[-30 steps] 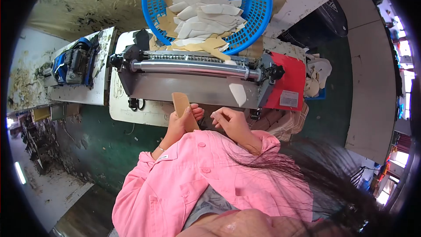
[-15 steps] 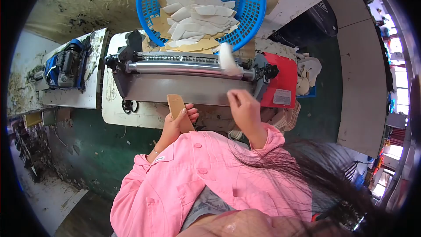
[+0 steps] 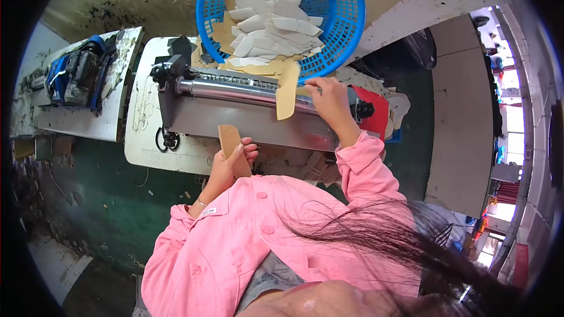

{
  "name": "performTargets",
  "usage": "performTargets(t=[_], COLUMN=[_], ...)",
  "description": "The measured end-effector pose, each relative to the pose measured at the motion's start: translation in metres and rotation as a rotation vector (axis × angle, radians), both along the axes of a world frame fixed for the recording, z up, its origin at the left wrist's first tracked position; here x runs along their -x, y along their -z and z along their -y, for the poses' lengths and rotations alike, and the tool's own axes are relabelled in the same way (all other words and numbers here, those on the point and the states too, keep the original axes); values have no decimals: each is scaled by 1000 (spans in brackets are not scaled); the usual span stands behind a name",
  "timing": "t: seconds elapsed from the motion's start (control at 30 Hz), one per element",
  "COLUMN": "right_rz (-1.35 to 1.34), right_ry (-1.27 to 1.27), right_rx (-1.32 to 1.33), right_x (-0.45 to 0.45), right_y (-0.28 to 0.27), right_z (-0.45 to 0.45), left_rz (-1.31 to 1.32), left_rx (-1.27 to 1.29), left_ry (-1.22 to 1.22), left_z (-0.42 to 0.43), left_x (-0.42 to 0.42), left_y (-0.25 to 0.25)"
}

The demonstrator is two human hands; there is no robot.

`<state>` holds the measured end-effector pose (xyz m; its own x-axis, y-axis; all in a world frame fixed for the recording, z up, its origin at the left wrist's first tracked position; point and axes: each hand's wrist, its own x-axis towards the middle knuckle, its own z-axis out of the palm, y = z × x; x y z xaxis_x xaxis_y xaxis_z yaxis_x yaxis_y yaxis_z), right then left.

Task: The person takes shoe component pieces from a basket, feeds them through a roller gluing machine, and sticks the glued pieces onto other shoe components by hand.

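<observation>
A stack of flat tan pieces (image 3: 230,141) is gripped in my left hand (image 3: 226,164), in front of the roller machine. My right hand (image 3: 331,103) is over the right part of the metal roller (image 3: 235,91), thumb and fingers pinched. At its fingertips is the edge of a curved yellowish-tan piece (image 3: 286,95), which lies across the roller and hangs down its near side. Behind the machine, a blue plastic basket (image 3: 351,20) holds a heap of white and tan cut pieces (image 3: 273,23).
The machine has a red right-hand housing (image 3: 374,111) and stands on a white table (image 3: 141,141). To the left, a blue-and-black motor-like device (image 3: 82,73) rests on another surface. Black-handled scissors (image 3: 167,139) lie at the machine's left front. Other pieces (image 3: 398,108) are at the right.
My right hand has moved up and forward to the roller. The white piece seen over the roller is gone from there, and a yellowish-tan piece now lies across it. My left hand still holds its stack.
</observation>
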<state>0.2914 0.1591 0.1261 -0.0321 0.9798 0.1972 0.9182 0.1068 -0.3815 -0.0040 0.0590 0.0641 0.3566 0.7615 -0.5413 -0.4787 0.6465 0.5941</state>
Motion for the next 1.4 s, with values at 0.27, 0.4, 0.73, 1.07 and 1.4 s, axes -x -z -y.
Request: performTargets(t=[0.27, 0.4, 0.73, 1.07, 1.4], right_rz=[92, 91, -515, -593, -725], right_ry=[-26, 19, -195, -116, -175], right_rx=[-45, -27, 667, 459, 357], right_x=[12, 19, 120, 130, 101], right_y=[19, 22, -13, 60, 60], right_z=[3, -5, 81, 130, 134], left_rz=[17, 13, 210, -41, -30], left_rx=[-1, -12, -105, 0, -107], left_ry=[-46, -7, -141, -173, -106], left_z=[-6, -6, -17, -13, -7], left_x=[17, 20, 13, -13, -4], left_y=[2, 5, -2, 13, -6])
